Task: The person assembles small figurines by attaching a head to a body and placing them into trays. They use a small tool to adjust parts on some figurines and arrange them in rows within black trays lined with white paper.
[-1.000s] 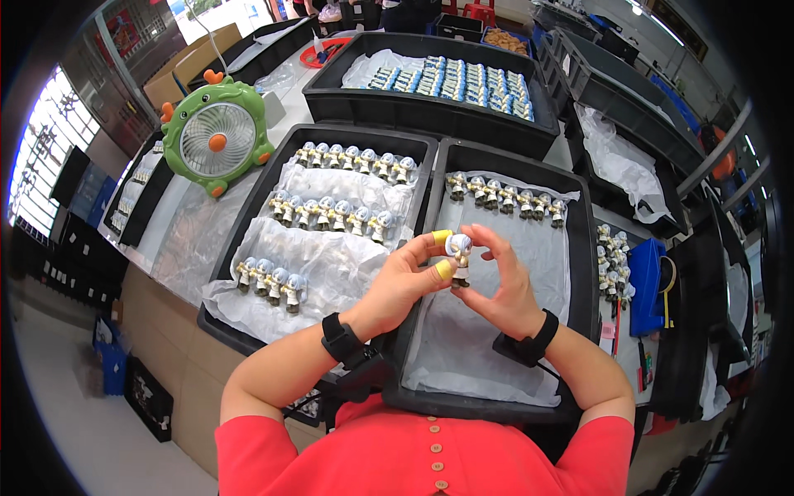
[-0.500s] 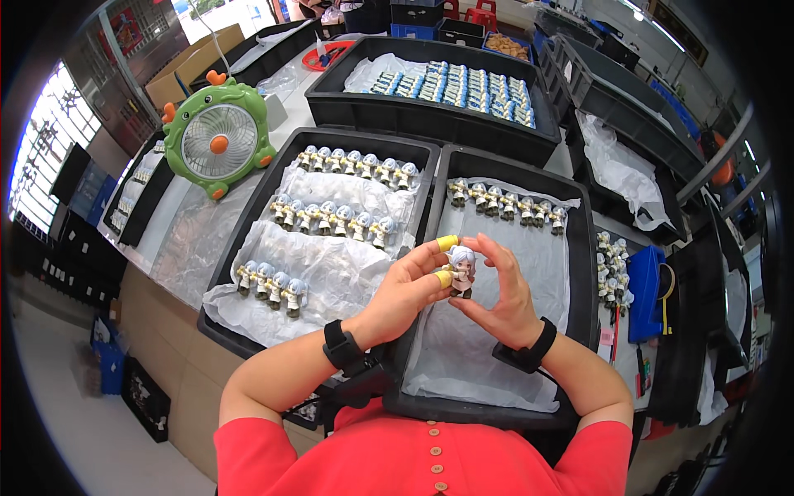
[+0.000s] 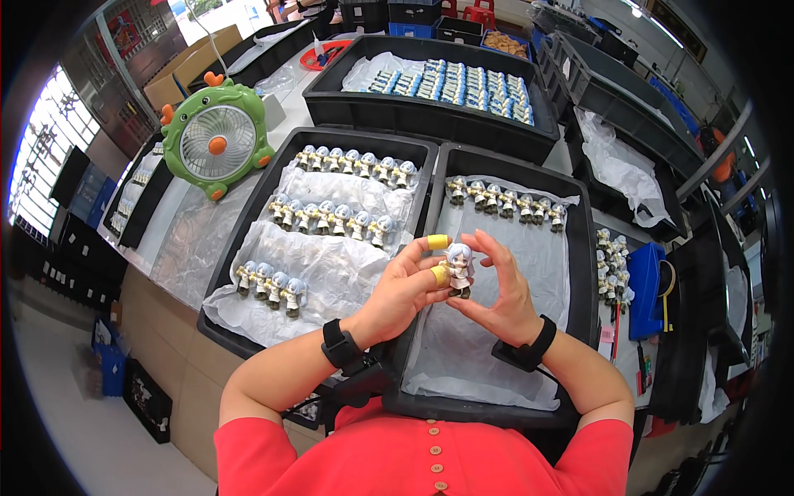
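While left hand (image 3: 399,293) holds figurine (image 3: 460,271), right fingers (image 3: 499,258) bracket it.

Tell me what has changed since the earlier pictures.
The figurine between the left hand and right hand has been turned so its front faces the camera. The left hand kept hold. The other figurines and green fan stayed put.

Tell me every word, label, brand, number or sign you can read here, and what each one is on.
No text can be read clearly in this view.
Pink slip at the right: any print is too small to read.
Red panel at the upper left: too blurred to tell whether it bears writing.
Held figurine: no lettering can be made out.
Green fan: no lettering can be made out.
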`<state>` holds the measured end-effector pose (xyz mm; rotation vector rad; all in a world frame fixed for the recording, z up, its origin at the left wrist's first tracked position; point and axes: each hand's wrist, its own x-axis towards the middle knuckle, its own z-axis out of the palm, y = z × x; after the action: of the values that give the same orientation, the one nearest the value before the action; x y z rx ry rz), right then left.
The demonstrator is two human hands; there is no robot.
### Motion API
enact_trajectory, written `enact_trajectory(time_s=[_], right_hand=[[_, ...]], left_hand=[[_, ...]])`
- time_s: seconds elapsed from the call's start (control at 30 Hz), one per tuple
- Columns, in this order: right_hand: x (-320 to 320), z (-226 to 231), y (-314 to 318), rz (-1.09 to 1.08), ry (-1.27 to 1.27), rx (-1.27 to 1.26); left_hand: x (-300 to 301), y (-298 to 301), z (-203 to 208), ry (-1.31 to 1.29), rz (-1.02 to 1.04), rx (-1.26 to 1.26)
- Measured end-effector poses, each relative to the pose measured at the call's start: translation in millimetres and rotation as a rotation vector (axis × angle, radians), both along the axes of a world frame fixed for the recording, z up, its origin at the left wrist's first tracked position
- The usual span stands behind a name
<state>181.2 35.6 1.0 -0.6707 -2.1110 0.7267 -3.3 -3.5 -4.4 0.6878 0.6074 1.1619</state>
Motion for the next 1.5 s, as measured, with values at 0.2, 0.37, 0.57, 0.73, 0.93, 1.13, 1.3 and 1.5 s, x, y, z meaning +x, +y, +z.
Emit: enact_trajectory(time_s=[0.2, 0.37, 0.57, 0.73, 0.93, 1.13, 1.3, 1.5], right_hand=[[-0.1, -4.9, 1.7, 0.013, -0.008, -0.022], [0.1, -5.0, 1.1, 0.006, -0.017, -0.044], [-2.5, -6.0, 1.2, -0.016, -0.021, 0.050], [-4.7, -2.6, -0.1, 0.004, -0.018, 0.230], [-6.5, -2.7, -1.7, 0.040, 0.010, 0.260], [-6.0, 1.1, -5.8, 0.044, 0.038, 0.065], [-2.7, 0.6, -2.2, 0.032, 0.017, -0.016], [-0.2, -1.4, -0.7, 0.055, 0.026, -0.086]], left_hand=[[0.2, -1.5, 0.6, -0.043, 0.000, -0.014], [0.9, 0.4, -1.3, -0.064, -0.013, -0.047], [6.0, -2.8, -4.5, 0.248, 0.172, -0.012], [2.6, -2.3, -9.0, 0.143, 0.065, -0.038], [8.8, -5.0, 1.6, 0.192, -0.092, 0.110], [6.1, -3.4, -0.1, -0.026, -0.170, 0.056], [5.5, -0.7, -4.8, -0.127, -0.181, 0.002], [5.2, -0.8, -3.9, -0.117, -0.177, -0.011]])
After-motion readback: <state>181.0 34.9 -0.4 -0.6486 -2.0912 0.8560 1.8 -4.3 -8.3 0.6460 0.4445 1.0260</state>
